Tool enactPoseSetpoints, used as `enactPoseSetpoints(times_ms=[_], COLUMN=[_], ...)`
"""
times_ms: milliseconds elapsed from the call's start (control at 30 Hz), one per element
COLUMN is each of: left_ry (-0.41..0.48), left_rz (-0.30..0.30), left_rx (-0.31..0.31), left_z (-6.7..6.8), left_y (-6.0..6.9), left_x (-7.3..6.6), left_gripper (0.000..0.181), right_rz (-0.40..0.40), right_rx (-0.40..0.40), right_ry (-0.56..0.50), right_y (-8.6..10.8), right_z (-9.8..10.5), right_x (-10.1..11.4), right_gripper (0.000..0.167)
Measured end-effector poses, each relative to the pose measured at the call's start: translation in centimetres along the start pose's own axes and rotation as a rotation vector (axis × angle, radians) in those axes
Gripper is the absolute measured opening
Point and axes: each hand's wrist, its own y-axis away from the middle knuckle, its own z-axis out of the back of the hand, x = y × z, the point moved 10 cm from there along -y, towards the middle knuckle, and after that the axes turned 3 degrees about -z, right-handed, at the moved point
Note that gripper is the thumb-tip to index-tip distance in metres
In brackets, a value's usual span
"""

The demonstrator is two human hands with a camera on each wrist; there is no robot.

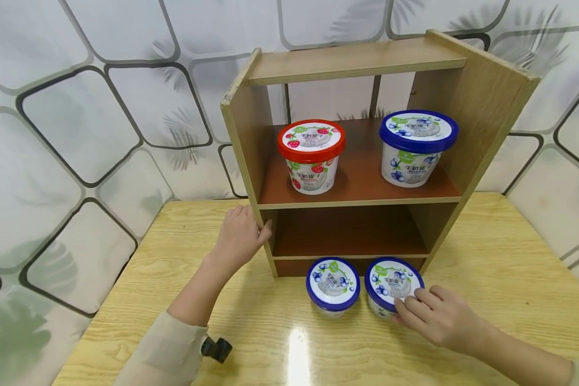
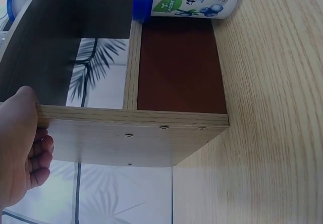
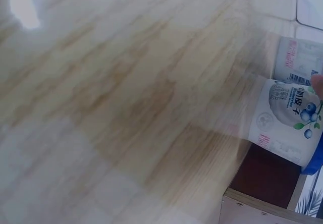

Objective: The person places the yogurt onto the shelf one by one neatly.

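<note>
My left hand (image 1: 241,236) grips the left side panel of the wooden shelf (image 1: 357,203), thumb on the front edge; the left wrist view shows the same hand (image 2: 22,148) with its fingers behind the panel. My right hand (image 1: 441,316) touches the near right side of a blue-lidded tub (image 1: 394,281), fingers bent at its rim. Just left of it stands another blue-lidded tub (image 1: 333,284), both in front of the shelf's base. In the right wrist view a tub (image 3: 287,118) shows with only a fingertip at the edge.
On the shelf's upper board stand a red-lidded tub (image 1: 311,153) at left and a larger-looking blue-lidded tub (image 1: 415,145) at right. The shelf stands on a wooden table (image 1: 526,257), before a patterned wall covering (image 1: 125,107). A small black device (image 1: 217,349) sits at my left cuff.
</note>
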Motion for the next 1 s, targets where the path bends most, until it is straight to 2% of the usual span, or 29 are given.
enactPoseSetpoints(times_ms=[133,367,700,1000], left_ry=[0.008,0.013,0.01,0.022], left_rz=[0.004,0.007,-0.003,0.016], left_rx=[0.009,0.006,-0.023,0.006], left_z=[-0.1,-0.2,0.1,0.0], left_y=[0.0,0.0,0.0,0.1], left_x=[0.1,0.1,0.0,0.1], left_gripper=[0.023,0.022,0.023,0.024], right_rz=[-0.007,-0.001,0.007,0.02], right_rx=[-0.022,-0.01,-0.072,-0.094], right_ry=[0.003,-0.013,-0.001,-0.02], right_y=[0.2,0.3,0.3,-0.3], right_z=[0.0,-0.1,0.6,1.2], right_x=[0.1,0.1,0.1,0.1], right_gripper=[0.039,0.038,0.037,0.036])
